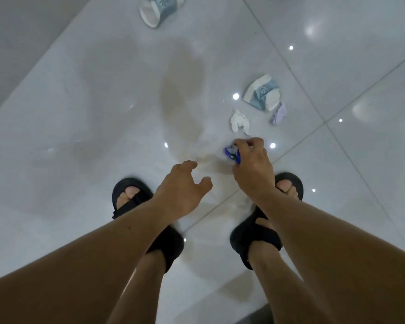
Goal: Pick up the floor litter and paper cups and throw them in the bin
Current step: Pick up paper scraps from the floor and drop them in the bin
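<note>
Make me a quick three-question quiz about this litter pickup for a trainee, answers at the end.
1. True or false: the left hand holds nothing.
2. What does the right hand pinch? A) a blue wrapper B) a spoon C) a bottle
3. How many paper cups lie on the floor?

Key: 1 true; 2 A; 3 two, one crushed, one on its side.

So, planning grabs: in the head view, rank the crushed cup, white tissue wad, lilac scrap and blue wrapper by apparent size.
1. crushed cup
2. white tissue wad
3. lilac scrap and blue wrapper: unranked, the right hand partly hides the wrapper.
</note>
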`<state>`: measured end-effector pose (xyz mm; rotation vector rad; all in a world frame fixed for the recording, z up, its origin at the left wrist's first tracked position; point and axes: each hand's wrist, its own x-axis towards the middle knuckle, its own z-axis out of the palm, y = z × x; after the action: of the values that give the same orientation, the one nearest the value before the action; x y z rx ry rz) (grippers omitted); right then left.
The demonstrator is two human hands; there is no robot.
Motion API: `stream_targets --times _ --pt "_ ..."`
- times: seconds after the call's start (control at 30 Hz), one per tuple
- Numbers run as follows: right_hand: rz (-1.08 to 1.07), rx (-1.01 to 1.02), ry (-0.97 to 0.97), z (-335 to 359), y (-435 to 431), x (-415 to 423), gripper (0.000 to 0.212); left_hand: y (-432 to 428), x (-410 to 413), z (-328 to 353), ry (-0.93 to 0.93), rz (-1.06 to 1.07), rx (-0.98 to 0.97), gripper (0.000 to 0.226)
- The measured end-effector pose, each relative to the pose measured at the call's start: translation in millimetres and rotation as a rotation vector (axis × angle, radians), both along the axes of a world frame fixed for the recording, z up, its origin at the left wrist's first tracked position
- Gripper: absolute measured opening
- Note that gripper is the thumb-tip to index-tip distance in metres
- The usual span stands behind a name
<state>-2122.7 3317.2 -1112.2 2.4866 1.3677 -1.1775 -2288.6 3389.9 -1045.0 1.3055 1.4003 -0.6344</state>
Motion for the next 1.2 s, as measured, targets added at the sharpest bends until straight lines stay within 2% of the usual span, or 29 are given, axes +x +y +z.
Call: stream_targets --times 0.17,0.33,0.43,0.53,0.63,0.7,0.83,0.93,1.07,1.2 --pt "-0.041 0.159 0.289 35 7 -7 0.061 17 16 7 -0.038 0.168 -0.01 0.062" --pt "0.033 0.318 0.459 76 21 -17 0.064 36 33 28 -0.165 0.316 -0.024 0.034" --pt "0.085 0.33 0.391 76 27 -6 0.072 50 28 29 -0.114 0.286 0.092 0.024" --pt "0.23 0.26 0.141 53 38 14 0.083 54 9 21 -0.046 0.275 0.157 0.022" --pt "0.337 0.083 -0.112 19 58 31 0.076 49 -20 5 0.007 0.258 0.173 0.022" --pt "0.37 0.025 -0.182 -1 68 30 0.068 43 -40 -4 0.043 0.24 0.195 0.022" --pt "0.332 0.03 -0.115 -20 64 7 0.048 30 -70 -11 0.095 0.238 0.252 0.023" --pt "0.29 0.016 0.001 -5 53 -11 0.04 30 -79 1 0.11 0.244 0.259 0.024" --pt "0.381 0.074 0.089 57 53 -31 0.037 47 -78 47 0.051 0.272 0.29 0.03" --pt "0.51 0.078 0.074 144 79 -42 0.036 79 -79 129 -0.01 0.305 0.328 0.04"
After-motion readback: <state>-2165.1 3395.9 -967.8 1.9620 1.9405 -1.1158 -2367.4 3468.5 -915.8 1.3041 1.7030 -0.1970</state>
